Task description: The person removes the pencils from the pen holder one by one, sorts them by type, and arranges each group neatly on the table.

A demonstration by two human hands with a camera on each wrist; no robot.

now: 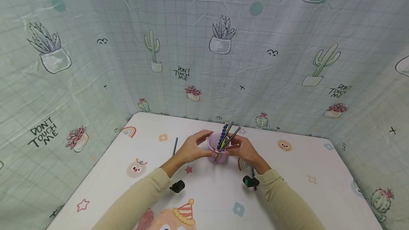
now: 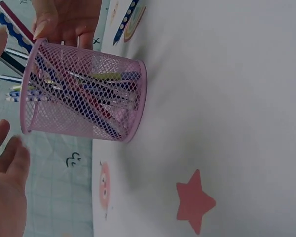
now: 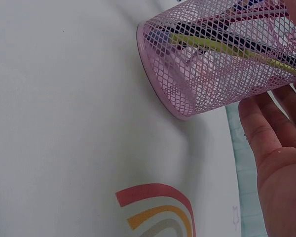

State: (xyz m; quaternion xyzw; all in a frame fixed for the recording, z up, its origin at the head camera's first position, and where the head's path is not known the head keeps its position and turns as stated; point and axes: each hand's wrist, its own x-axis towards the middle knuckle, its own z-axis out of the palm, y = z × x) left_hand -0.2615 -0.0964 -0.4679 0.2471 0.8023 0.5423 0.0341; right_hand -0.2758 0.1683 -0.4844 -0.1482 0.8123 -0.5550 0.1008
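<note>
A pink mesh pencil cup (image 1: 218, 157) holds several pencils (image 1: 226, 136), which lean out past its rim. My right hand (image 1: 244, 149) grips the cup at its right side. In the left wrist view its thumb lies on the rim; in the right wrist view its fingers (image 3: 259, 123) touch the mesh. My left hand (image 1: 191, 148) is at the cup's left side with fingers spread. The left wrist view shows a gap between its fingers (image 2: 12, 163) and the mesh. Whether the base rests fully on the table cannot be told.
A dark pencil (image 1: 174, 147) lies on the white patterned table (image 1: 220, 194) beside the left forearm. Another pencil (image 1: 253, 171), blue with pale dots, lies partly hidden near the right wrist. Patterned cloth (image 1: 204, 63) hangs behind the table and on both sides.
</note>
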